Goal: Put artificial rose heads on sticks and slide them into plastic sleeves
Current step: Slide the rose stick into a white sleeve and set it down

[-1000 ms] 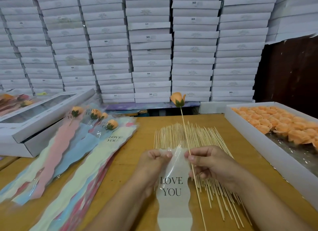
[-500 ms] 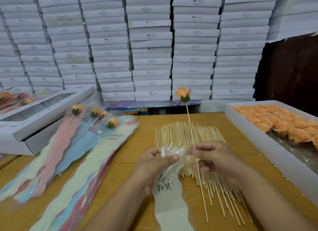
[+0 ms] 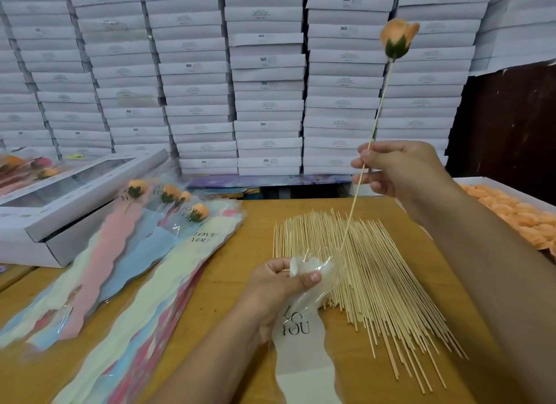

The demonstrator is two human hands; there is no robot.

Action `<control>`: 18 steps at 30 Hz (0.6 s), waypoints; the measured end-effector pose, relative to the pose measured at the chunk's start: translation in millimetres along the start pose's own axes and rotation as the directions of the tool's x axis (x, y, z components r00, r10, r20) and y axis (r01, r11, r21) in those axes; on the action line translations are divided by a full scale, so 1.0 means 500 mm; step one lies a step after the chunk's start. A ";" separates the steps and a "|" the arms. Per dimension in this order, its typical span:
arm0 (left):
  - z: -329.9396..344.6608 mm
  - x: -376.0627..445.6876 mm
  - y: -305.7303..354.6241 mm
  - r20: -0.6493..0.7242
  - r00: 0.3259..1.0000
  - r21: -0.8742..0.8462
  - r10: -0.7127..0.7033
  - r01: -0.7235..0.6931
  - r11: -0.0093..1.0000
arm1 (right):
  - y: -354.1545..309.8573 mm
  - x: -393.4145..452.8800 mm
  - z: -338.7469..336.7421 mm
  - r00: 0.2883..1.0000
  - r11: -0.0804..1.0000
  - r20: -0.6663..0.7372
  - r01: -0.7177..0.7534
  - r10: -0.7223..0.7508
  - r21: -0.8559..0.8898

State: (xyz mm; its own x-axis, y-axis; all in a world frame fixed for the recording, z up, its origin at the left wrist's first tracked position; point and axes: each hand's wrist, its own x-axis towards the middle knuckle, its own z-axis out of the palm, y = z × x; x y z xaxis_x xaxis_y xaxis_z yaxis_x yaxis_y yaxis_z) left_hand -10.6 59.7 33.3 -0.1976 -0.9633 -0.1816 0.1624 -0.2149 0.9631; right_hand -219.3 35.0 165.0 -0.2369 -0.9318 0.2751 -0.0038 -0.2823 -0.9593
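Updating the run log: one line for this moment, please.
left hand holds sleeve open | right hand aims rose stick in

Bright, even, diffuse light fills the scene, with only faint soft shadows on the worktop [image 3: 228, 289]. Glare streaks the clear plastic sleeve [image 3: 304, 322] at lower centre. Wide-angle distortion bows the stacked white boxes [image 3: 264, 81] toward the edges. The rose head [image 3: 397, 39], upper right, is slightly blurred; the lower left corner smears
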 end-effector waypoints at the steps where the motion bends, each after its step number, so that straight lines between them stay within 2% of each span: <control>1: 0.000 -0.001 0.000 0.003 1.000 0.000 -0.003 0.003 1.000 | 0.002 0.001 0.004 1.000 1.000 0.001 -0.001 0.001 -0.011; 10: -0.003 -0.006 0.005 0.022 1.000 -0.008 -0.012 0.012 1.000 | 0.077 -0.018 0.006 0.996 0.991 0.044 -0.075 0.080 -0.109; 18: 0.002 -0.007 0.006 0.039 0.999 0.007 -0.003 0.002 1.000 | 0.108 -0.034 0.016 0.986 0.988 0.112 -0.116 0.126 -0.098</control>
State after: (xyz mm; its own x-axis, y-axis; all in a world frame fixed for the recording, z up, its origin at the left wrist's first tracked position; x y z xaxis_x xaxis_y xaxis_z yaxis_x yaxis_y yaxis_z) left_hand -10.3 62.3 36.7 -0.2360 -0.9556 -0.1763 0.1554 -0.2162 0.9639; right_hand -207.5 33.8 109.2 -0.1251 -0.9796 0.1570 -0.0710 -0.1490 -0.9863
